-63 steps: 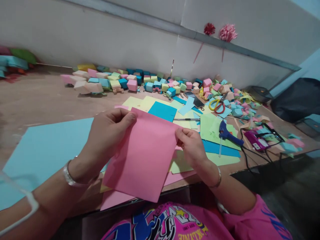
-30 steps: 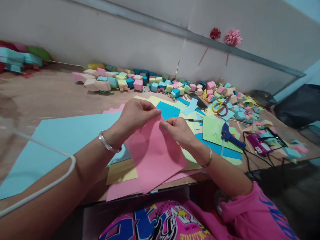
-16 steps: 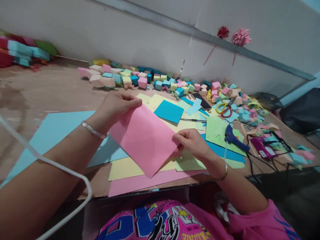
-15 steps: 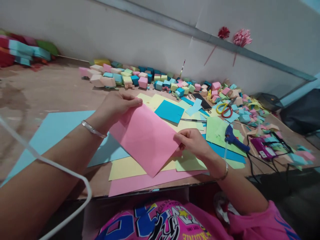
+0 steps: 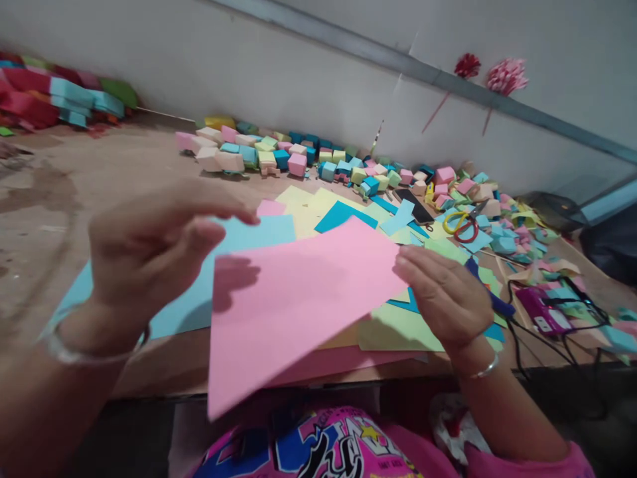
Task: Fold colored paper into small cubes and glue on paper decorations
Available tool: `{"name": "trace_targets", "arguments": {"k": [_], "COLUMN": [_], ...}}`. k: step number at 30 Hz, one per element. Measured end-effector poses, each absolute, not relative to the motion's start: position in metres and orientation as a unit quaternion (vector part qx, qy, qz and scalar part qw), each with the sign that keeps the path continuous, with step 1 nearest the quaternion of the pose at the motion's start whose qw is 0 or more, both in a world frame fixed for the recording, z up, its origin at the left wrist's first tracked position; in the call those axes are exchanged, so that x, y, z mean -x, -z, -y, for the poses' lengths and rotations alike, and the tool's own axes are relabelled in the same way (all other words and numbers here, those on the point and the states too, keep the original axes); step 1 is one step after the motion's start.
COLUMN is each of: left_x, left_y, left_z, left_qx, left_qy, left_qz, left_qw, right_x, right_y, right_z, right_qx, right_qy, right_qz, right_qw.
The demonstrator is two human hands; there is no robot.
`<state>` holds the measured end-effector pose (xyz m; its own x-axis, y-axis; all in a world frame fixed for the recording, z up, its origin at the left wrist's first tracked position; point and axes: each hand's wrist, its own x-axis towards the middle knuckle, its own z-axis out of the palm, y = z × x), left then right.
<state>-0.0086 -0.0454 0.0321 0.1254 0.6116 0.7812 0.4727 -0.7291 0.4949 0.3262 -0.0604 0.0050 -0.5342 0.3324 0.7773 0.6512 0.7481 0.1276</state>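
Note:
A pink sheet of paper point(image 5: 298, 292) hangs in the air before me, gripped at its right edge by my right hand point(image 5: 448, 292). My left hand point(image 5: 149, 252) is raised beside the sheet's left side, thumb and forefinger apart, holding nothing; its shadow falls on the pink paper. Beneath lie a light blue sheet point(image 5: 184, 312), yellow sheets point(image 5: 303, 202), a darker blue piece point(image 5: 341, 214) and a pale green sheet point(image 5: 393, 328).
Folded paper cubes point(image 5: 297, 164) line the wall side of the table. Right of the sheets are scissors point(image 5: 465, 226), a black phone point(image 5: 415, 207), a blue glue gun point(image 5: 492, 292) and a purple box with cables point(image 5: 540, 311). Paper flowers point(image 5: 506, 76) hang on the wall.
My left hand has let go of the pink paper and moved left, its fingers now apart. My right hand still holds the sheet, which has turned and swung its lower corner to the left.

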Motion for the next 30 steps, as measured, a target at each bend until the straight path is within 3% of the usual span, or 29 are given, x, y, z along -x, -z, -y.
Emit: {"name": "trace_targets", "arguments": {"k": [4,9,18,24,30], "left_x": [0.027,0.032,0.006,-0.005,-0.013], "left_y": [0.009,0.050,0.055,0.060,0.058], "left_z": [0.083,0.113,0.122,0.125,0.129], "left_qx": [-0.881,-0.915,-0.901,-0.870,-0.854], "left_qy": [-0.331,-0.204,-0.240,-0.288,-0.296], "left_qz": [-0.324,-0.348,-0.362,-0.400,-0.426], "left_qw": [0.093,0.031,-0.005,-0.006,0.038], "right_x": [-0.330,-0.340,-0.348,-0.324,-0.300], "right_y": [0.029,0.058,0.058,0.049,0.043], "right_z": [0.056,0.054,0.055,0.073,0.079], "right_qx": [0.302,0.336,0.423,0.403,0.388], "right_qy": [0.125,0.076,-0.044,-0.023,-0.172], "right_qz": [0.897,0.916,0.879,0.890,0.876], "right_qw": [0.297,0.207,0.215,0.212,0.229]}}
